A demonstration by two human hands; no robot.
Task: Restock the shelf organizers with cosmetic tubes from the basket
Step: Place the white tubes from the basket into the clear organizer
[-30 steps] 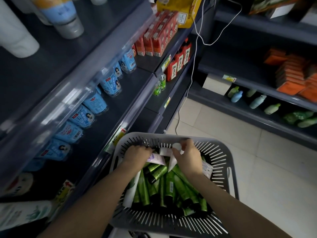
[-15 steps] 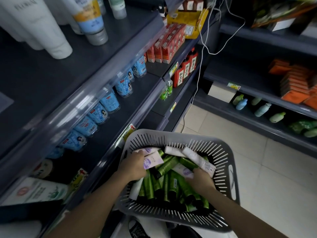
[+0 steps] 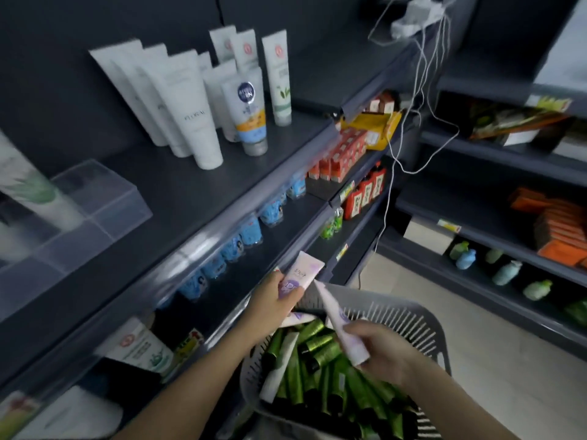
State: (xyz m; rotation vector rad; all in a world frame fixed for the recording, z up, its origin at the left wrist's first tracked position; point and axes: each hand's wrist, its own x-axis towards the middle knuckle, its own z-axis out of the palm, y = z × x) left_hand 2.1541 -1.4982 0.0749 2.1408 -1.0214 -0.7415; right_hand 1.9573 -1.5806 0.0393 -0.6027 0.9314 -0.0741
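Currently, your left grip point(image 3: 273, 301) held a pale pink tube point(image 3: 305, 270) beside the shelf edge, fingers curled round it. Your right grip point(image 3: 379, 352) pinched a second white tube point(image 3: 334, 316) above the basket point(image 3: 413, 325). A loose pinch could have dropped either tube before it reached the clear organizer point(image 3: 95, 201). Both tubes looked slim, soft and glossy.

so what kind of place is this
Most likely a small shop's toiletries aisle: dark shelves with price tags on their edges, white tubes standing in rows facing out, and a grey basket of green tubes for restocking.
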